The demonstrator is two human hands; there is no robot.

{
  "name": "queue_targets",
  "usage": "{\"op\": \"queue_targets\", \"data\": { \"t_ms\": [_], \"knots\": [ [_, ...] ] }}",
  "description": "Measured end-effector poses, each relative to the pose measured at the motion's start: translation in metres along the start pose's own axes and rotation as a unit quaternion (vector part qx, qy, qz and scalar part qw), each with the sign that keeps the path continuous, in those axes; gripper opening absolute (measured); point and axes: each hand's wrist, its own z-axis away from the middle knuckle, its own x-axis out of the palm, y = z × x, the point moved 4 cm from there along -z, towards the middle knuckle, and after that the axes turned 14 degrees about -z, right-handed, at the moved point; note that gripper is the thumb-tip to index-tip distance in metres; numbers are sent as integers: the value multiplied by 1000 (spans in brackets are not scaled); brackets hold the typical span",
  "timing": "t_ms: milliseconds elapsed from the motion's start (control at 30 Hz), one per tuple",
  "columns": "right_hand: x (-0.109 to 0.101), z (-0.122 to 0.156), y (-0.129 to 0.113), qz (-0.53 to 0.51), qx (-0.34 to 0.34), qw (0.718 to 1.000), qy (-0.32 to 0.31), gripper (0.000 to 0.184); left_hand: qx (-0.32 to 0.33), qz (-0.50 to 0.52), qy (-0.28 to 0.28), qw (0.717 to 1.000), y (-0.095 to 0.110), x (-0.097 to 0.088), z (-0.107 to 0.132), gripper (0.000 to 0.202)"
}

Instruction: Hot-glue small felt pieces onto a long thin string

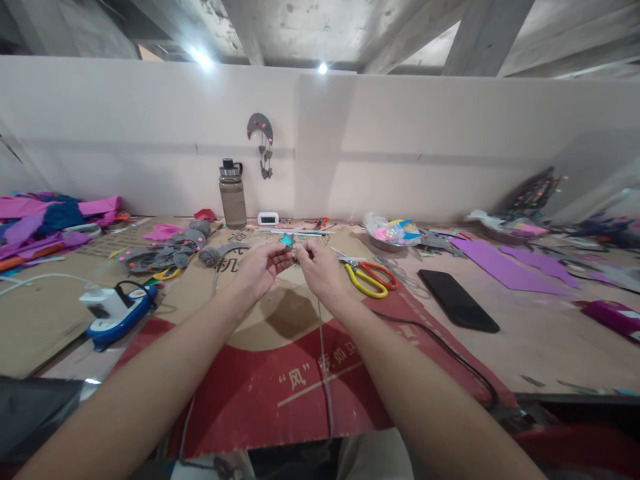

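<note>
The left hand (260, 268) pinches a small teal piece (287, 241), and the right hand (323, 270) pinches gray string (325, 360) beside it. The string hangs loose, so the work looks barely begun.

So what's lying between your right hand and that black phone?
In the head view, two pairs of scissors lie between the right hand and the black phone: yellow-handled scissors and orange-handled scissors.

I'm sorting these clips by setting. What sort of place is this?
Likely a craft workbench: cut purple craft sheets, yellow- and orange-handled scissors and a blue glue gun lie on the cluttered table, and the left hand pinches a small teal piece.
</note>
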Motion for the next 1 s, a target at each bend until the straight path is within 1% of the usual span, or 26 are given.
{"op": "queue_targets", "data": {
  "t_ms": [100,233,367,467,633,767,1000],
  "knots": [
    [-1,0,0,10,-3,1000,1,25,-2,7,3,1000,0,0,0,3],
    [-1,0,0,24,9,1000,1,25,-3,15,7,1000,-1,-1,-1,5],
    [-1,0,-1,24,14,1000,-5,23,9,16,-4,1000,-1,0,-2,6],
    [-1,0,-3,29,15,999,-5,22,20,8,-4,1000,0,0,-2,7],
    [-2,1,-5,27,14,999,-12,24,20,-27,13,999,0,-1,-1,12],
    [-1,0,-3,5,12,1000,-12,26,40,-41,5,998,1,0,-1,16],
    [2,-2,3,-78,31,996,-24,29,41,-45,-18,998,1,3,0,18]
  ]
}}
